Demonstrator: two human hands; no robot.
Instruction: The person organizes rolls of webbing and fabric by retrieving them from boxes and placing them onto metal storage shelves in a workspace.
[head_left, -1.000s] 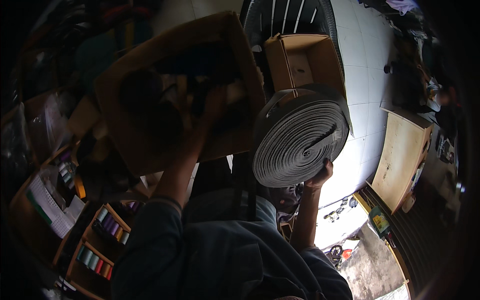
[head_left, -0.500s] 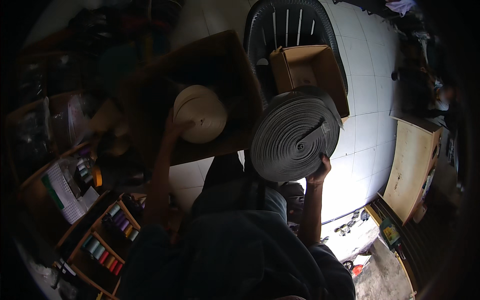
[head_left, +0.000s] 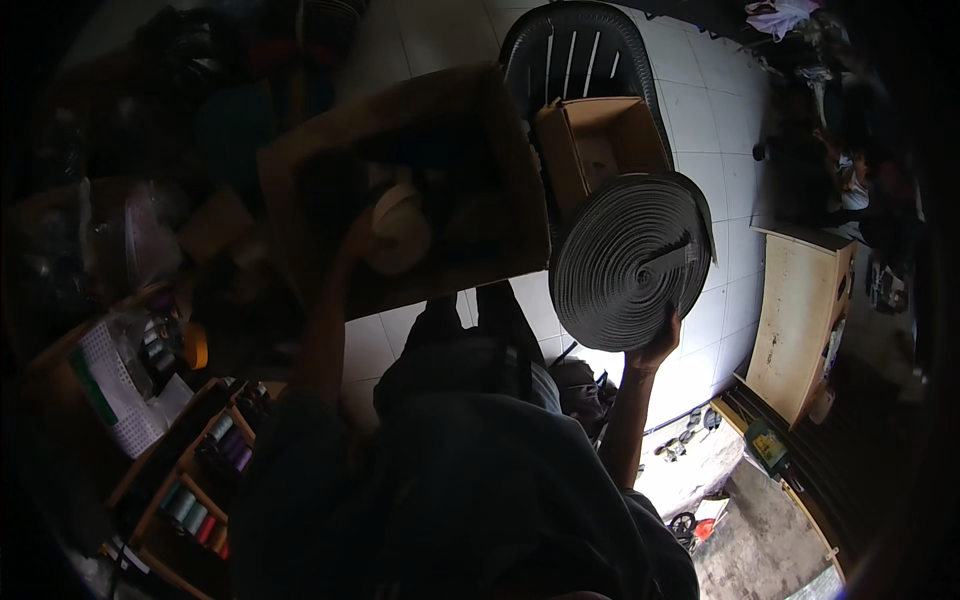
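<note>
My right hand (head_left: 657,347) grips the lower edge of a large, flat roll of grey webbing (head_left: 615,270), coiled tightly with its loose end across the face. The roll is held up to the right of a big cardboard box (head_left: 440,283). Inside that box my left hand (head_left: 362,240) is closed on the left side of a smaller cream-white roll of tape (head_left: 408,232). Shadow hides most of the box's contents and part of my left fingers.
A smaller open carton (head_left: 622,135) rests on a black plastic chair (head_left: 530,45) behind the grey roll. Thread spools (head_left: 190,510) fill a wooden rack at lower left. A pale wooden cabinet (head_left: 795,320) stands on the right, on white floor tiles (head_left: 700,130).
The cream-white roll has gone deeper into the big box with my left hand and looks smaller and darker. My right hand has shifted the grey roll to the right.
</note>
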